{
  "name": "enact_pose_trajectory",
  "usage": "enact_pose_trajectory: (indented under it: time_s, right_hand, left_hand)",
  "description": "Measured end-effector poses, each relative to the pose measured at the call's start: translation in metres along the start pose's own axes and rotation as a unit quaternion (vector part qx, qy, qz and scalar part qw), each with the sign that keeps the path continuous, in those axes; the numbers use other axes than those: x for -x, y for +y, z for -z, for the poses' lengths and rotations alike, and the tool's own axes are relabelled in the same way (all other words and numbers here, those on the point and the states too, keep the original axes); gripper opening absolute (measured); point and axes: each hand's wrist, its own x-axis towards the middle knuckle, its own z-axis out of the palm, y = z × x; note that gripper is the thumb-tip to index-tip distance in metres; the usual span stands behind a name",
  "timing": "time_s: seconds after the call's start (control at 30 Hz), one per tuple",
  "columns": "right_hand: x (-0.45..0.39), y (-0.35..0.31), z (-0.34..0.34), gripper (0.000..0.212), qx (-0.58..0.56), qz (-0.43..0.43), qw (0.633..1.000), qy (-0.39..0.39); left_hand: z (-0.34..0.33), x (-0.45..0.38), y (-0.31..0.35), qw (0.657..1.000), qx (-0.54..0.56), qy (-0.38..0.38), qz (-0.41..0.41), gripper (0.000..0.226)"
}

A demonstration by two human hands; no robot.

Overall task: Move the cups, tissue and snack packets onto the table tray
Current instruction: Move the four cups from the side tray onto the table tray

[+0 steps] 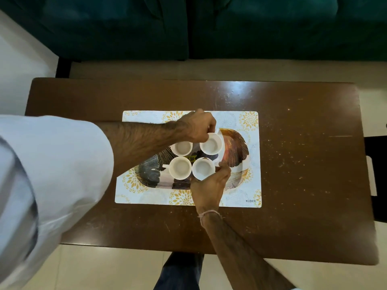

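White cups fill our hands: our left hand (196, 127), reaching across from the left, is closed on the far-right cup (211, 144) at its rim, fingers curled over the far edge. Our right hand (210, 183), coming up from below with a thread band (209, 213) at the wrist, is closed around the near-right cup (203, 168), thumb at its right side.

Two more cups stand free just beside these: the far-left cup (181, 147) and the near-left cup (180, 167), whose handle points left. The four make a tight square, nearly touching, all upright and showing pale insides. A small yellow label (191, 158) shows in the gap between them.

All four sit on the tray (236, 147), an oval with dark and gold leaf patterns. The tray lies on a white mat (254, 185) with yellow flower prints, and the mat lies flat on the brown wooden counter (303, 164), whose top is scuffed and speckled.

We see no tissue or snack packets. Beyond the counter stands a dark green sofa (251, 28) on a pale floor (104, 268).
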Motion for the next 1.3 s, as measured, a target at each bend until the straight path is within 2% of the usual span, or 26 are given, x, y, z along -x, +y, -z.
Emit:
enact_pose_trajectory:
  time_s: [0.13, 0.27, 0.5, 0.67, 0.9, 0.97, 1.07, 1.3]
  right_hand:
    - [0.0, -0.005, 0.0, 0.067, -0.005, -0.039, 0.999, -0.019]
    - [-0.001, -0.015, 0.002, 0.063, -0.029, -0.067, 0.996, -0.044]
    - [-0.006, -0.024, 0.004, 0.061, -0.043, -0.089, 0.992, -0.084]
    - [-0.009, -0.029, 0.009, 0.078, -0.103, -0.112, 0.982, -0.112]
    - [-0.026, -0.019, 0.042, 0.084, -0.045, -0.151, 0.975, -0.154]
    - [-0.04, -0.014, 0.058, 0.086, -0.05, -0.134, 0.978, -0.15]
    - [-0.067, -0.006, 0.088, 0.077, -0.065, -0.086, 0.984, -0.145]
    - [-0.135, 0.028, 0.155, 0.074, 0.006, -0.012, 0.994, -0.111]
  left_hand:
    - [0.003, -0.007, -0.002, 0.999, -0.007, -0.013, -0.044, 0.023]
    - [-0.003, -0.01, -0.007, 0.999, -0.016, 0.017, -0.035, 0.015]
    - [0.004, -0.013, -0.011, 0.999, -0.015, -0.021, -0.048, 0.014]
    - [0.02, -0.013, -0.013, 0.99, -0.034, -0.061, -0.125, 0.032]
    - [0.028, -0.027, 0.013, 0.997, 0.023, 0.007, -0.079, 0.029]
    - [0.029, -0.035, 0.029, 0.997, 0.031, 0.018, -0.065, 0.03]
    - [0.032, -0.051, 0.06, 0.998, 0.012, 0.014, -0.06, 0.034]
    - [0.028, -0.089, 0.143, 0.998, 0.021, 0.013, -0.06, 0.047]
